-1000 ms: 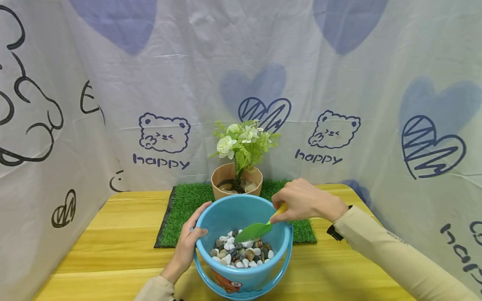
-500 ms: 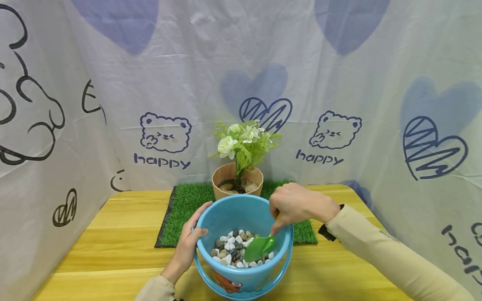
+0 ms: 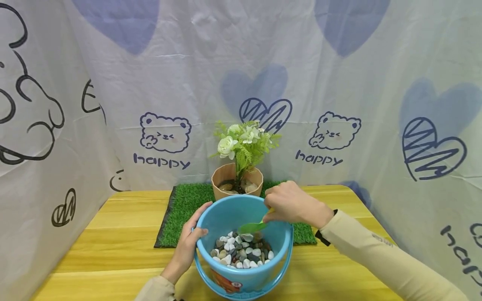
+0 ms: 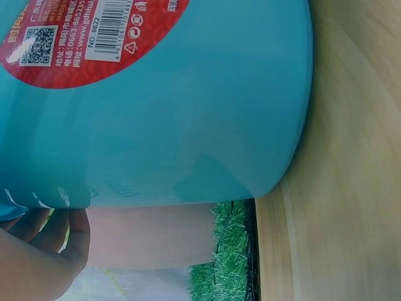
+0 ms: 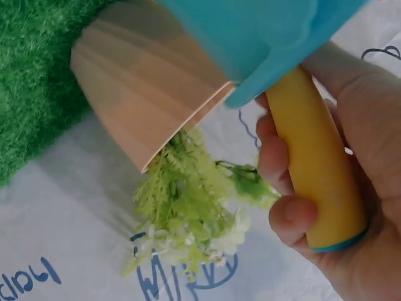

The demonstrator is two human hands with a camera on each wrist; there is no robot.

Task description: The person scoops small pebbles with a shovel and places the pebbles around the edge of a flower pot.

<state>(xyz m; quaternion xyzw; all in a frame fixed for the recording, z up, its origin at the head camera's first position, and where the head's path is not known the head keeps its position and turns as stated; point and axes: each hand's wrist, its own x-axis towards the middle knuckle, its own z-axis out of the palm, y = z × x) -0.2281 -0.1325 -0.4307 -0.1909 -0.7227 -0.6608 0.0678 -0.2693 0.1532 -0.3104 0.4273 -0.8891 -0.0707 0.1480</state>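
Observation:
A light blue bucket (image 3: 229, 214) stands at the near side of the table, with white, grey and brown pebbles (image 3: 241, 253) at its bottom. My left hand (image 3: 187, 236) grips the bucket's left rim, thumb over the inside. In the left wrist view its fingers (image 4: 76, 235) press against the outer wall. Over the right side of the bucket, my right hand (image 3: 290, 203) holds a small toy shovel by its yellow handle (image 5: 316, 166), fingers curled round it. The green shovel blade (image 3: 251, 228) is inside the bucket, just over or touching the pebbles; its underside is hidden.
Just behind the bucket, a peach flowerpot (image 3: 219, 187) holds white artificial flowers (image 3: 244, 142) and several larger stones. It stands on a green turf mat (image 3: 178, 221) on the yellow wooden table (image 3: 124, 234). A printed white curtain (image 3: 211, 83) hangs behind and at both sides.
The shovel blade dipped down and right into the pebbles, then moved back and up to the left, now lying flatter. My right hand has shifted slightly left. The left hand and bucket stay put.

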